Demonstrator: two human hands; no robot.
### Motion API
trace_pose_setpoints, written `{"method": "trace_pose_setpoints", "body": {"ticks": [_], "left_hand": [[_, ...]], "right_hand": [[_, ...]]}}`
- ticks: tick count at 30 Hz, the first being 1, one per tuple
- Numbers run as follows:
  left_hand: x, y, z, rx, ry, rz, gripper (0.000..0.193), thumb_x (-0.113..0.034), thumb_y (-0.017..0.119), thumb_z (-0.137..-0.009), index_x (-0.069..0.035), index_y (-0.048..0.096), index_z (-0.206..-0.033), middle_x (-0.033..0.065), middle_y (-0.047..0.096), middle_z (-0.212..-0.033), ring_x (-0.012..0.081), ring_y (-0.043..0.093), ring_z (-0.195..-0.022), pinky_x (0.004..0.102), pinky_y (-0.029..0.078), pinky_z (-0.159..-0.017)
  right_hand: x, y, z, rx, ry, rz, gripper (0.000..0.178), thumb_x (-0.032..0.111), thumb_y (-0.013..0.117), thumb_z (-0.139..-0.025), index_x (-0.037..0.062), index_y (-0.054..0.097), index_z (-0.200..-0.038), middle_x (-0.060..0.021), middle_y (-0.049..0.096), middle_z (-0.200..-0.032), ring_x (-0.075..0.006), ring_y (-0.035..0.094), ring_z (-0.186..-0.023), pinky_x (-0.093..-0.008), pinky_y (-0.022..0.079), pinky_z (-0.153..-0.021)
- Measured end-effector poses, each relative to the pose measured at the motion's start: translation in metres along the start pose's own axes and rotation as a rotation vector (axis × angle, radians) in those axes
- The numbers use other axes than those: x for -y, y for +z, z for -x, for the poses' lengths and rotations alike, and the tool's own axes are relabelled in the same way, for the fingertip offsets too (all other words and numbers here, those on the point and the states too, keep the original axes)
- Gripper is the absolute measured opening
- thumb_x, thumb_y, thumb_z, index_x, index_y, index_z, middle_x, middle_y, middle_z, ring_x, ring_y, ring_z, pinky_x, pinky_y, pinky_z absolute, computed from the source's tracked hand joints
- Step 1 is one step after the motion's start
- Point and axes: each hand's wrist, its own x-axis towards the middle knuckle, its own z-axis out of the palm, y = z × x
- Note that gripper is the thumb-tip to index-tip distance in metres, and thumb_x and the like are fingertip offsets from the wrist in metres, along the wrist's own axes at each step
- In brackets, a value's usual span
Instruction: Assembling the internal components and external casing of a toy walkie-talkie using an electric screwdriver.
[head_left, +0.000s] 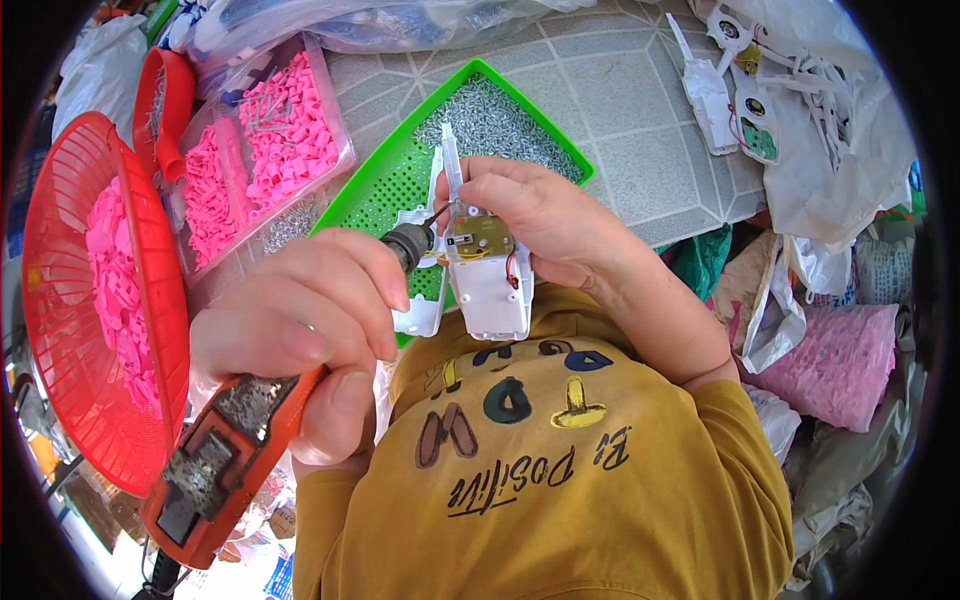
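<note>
Your left grip (300,310) wraps round an orange driver (225,462); your right grip (545,212) pinches a white casing (492,302), a green tray (385,190) just beyond.

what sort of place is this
Most likely a small assembly workshop, though possibly in a home. A power tool is held against an opened white plastic case showing a circuit board, a green tray holds small metal pieces, probably screws, and a red basket holds pink plastic parts.

I'm watching a person who is wearing a mustard-yellow shirt (560,545) towards six o'clock; brown, green, yellow and blue letters (492,402) are crowning black script (540,470), short sleeves (735,440) ending at four and seven.
</note>
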Motion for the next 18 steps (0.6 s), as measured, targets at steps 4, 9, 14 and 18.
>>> {"method": "trace_pose_setpoints", "body": {"ticks": [4, 9, 14, 18], "left_hand": [[0.0004, 0.0016, 0.0021, -0.008, 0.000, 0.008, 0.026, -0.011, 0.064, -0.083, -0.011, 0.047, -0.102, 0.0002, 0.047, -0.065, 0.0136, 0.049, -0.057, 0.0340, 0.040, -0.063], [0.0023, -0.0014, 0.0018, 0.028, 0.000, 0.021, 0.027, -0.011, 0.064, -0.082, -0.011, 0.048, -0.103, 0.0004, 0.048, -0.065, 0.0138, 0.049, -0.055, 0.0339, 0.041, -0.063], [0.0074, 0.0004, 0.0022, 0.007, 0.002, 0.023, 0.028, -0.011, 0.064, -0.083, -0.010, 0.048, -0.106, 0.0008, 0.047, -0.064, 0.0138, 0.050, -0.055, 0.0342, 0.040, -0.062], [0.0077, 0.0000, 0.0025, 0.027, 0.010, 0.019, 0.027, -0.010, 0.063, -0.083, -0.009, 0.049, -0.106, 0.0010, 0.047, -0.065, 0.0141, 0.050, -0.055, 0.0347, 0.041, -0.062]], "right_hand": [[-0.0022, -0.0010, -0.0021, 0.017, -0.009, -0.012, 0.023, 0.016, 0.050, -0.095, 0.0020, 0.059, -0.110, -0.0070, 0.062, -0.100, -0.0163, 0.061, -0.093, -0.0317, 0.052, -0.083], [-0.0022, -0.0012, -0.0017, 0.012, -0.018, -0.005, 0.022, 0.017, 0.050, -0.096, 0.0026, 0.059, -0.109, -0.0064, 0.061, -0.100, -0.0162, 0.060, -0.093, -0.0319, 0.052, -0.083], [-0.0032, -0.0032, -0.0029, 0.011, -0.009, -0.008, 0.022, 0.017, 0.050, -0.096, 0.0024, 0.060, -0.109, -0.0062, 0.061, -0.100, -0.0162, 0.060, -0.093, -0.0319, 0.052, -0.083], [-0.0041, -0.0024, -0.0028, 0.017, -0.014, -0.023, 0.022, 0.017, 0.050, -0.096, 0.0021, 0.060, -0.110, -0.0064, 0.062, -0.100, -0.0163, 0.061, -0.093, -0.0320, 0.052, -0.083]]}}
